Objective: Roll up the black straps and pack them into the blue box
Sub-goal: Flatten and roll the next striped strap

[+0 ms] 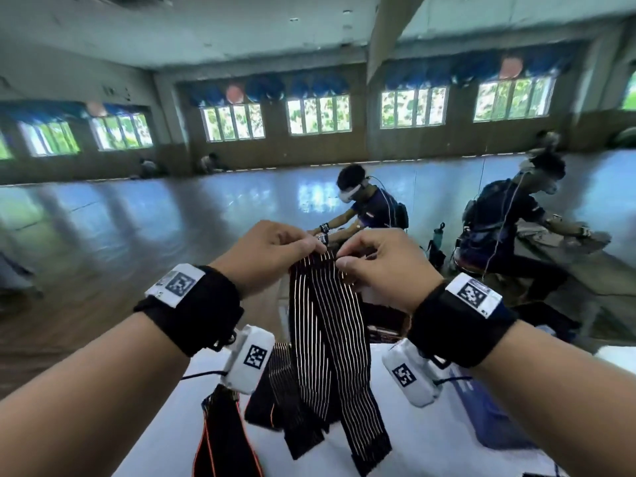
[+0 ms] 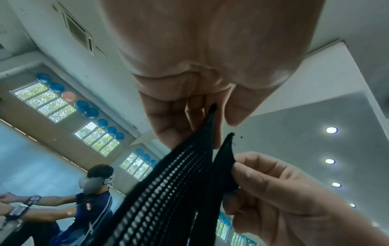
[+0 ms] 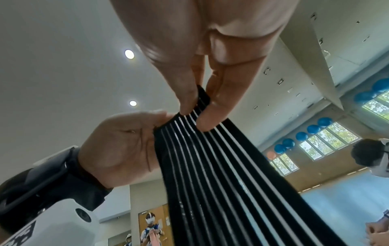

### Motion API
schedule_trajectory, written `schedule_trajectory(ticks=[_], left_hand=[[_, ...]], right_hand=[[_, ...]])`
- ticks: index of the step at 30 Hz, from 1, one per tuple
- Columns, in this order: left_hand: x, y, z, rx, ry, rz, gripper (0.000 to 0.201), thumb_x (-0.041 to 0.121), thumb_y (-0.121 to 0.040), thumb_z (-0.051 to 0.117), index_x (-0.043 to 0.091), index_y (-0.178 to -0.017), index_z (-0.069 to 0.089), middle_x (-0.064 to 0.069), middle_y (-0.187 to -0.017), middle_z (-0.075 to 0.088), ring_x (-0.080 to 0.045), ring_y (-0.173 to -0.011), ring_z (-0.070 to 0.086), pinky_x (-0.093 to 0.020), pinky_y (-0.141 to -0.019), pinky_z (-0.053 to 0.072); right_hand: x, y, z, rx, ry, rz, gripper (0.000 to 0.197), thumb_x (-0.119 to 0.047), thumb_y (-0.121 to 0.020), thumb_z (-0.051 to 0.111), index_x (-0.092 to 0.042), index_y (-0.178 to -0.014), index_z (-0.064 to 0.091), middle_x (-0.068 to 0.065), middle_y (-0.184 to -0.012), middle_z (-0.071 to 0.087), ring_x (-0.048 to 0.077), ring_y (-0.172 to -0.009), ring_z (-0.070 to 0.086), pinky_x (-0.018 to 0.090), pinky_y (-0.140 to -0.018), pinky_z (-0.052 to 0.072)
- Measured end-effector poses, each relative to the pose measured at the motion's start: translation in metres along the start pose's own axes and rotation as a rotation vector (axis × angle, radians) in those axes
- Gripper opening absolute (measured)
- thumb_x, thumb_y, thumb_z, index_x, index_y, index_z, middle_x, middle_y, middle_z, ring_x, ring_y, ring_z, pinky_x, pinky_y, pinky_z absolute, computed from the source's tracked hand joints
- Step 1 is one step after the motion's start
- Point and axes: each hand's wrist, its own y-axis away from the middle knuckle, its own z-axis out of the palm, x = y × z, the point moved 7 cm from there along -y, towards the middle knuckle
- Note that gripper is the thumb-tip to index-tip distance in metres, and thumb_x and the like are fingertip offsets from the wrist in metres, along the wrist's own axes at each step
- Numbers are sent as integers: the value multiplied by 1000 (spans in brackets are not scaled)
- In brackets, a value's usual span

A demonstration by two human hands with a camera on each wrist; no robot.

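Observation:
A black strap with thin white stripes (image 1: 323,325) hangs folded from both hands, raised above the white table (image 1: 165,438). My left hand (image 1: 275,251) pinches its top edge on the left; my right hand (image 1: 371,259) pinches it on the right. In the left wrist view the strap (image 2: 168,191) runs down from the left fingers (image 2: 174,126), with the right hand (image 2: 273,191) holding the other layer. In the right wrist view thumb and finger (image 3: 210,106) clamp the striped strap (image 3: 221,166). The blue box (image 1: 488,414) lies on the table at the right, partly hidden by my right wrist.
More black straps lie on the table below: one with orange edges (image 1: 223,438) at the left, another dark one (image 1: 275,394) beside it. Two people with headsets (image 1: 364,208) work at tables beyond. The hall floor stretches out behind them.

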Motion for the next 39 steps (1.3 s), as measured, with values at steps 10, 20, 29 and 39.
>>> schedule_trajectory(ticks=[10,20,29,39], left_hand=[[35,-9,20,34,269,16,23,22,-79,72,12,-98,80,-26,-96,74,-23,-85,69,-45,-85,57],[52,-17,38,69,236,47,16,2,-86,75,14,-96,80,-8,-93,79,-12,-87,71,-32,-89,57],[54,-20,47,139,262,137,28,-13,-85,70,13,-91,78,-7,-92,79,-17,-94,74,-29,-90,58],[47,-23,52,273,308,123,17,5,-90,66,16,-101,73,-6,-93,77,-23,-92,72,-40,-89,57]], right_hand=[[-4,7,-34,115,-197,-5,12,-4,-83,75,-12,-76,69,5,-64,70,22,-58,70,31,-55,57],[1,14,-61,226,-185,40,27,-5,-79,80,-12,-76,54,14,-67,66,29,-57,71,42,-56,61],[9,21,-70,254,-263,24,22,-4,-81,78,-12,-79,58,12,-79,69,24,-66,71,37,-63,61],[34,36,-55,182,-201,-42,19,-7,-85,73,-23,-86,64,-12,-71,61,0,-62,55,15,-57,44]])
